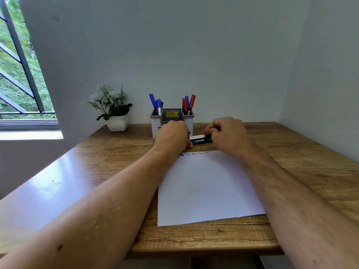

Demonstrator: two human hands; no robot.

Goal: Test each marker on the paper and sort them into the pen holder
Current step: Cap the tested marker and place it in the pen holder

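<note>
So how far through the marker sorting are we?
Well along. Several scribbles mark the paper top edge, and blue and red markers already stand in the pen holder. Both the left hand and right hand are on two markers lying on the table: apparently the last.

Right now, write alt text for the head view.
Two hands, left hand and right hand, hold a marker above a scribbled sheet of paper on a wooden desk. Behind stand a pen holder with blue and red markers and a potted plant.

Yellow sticker [172, 114] on pen holder [155, 125] — illegible
</note>
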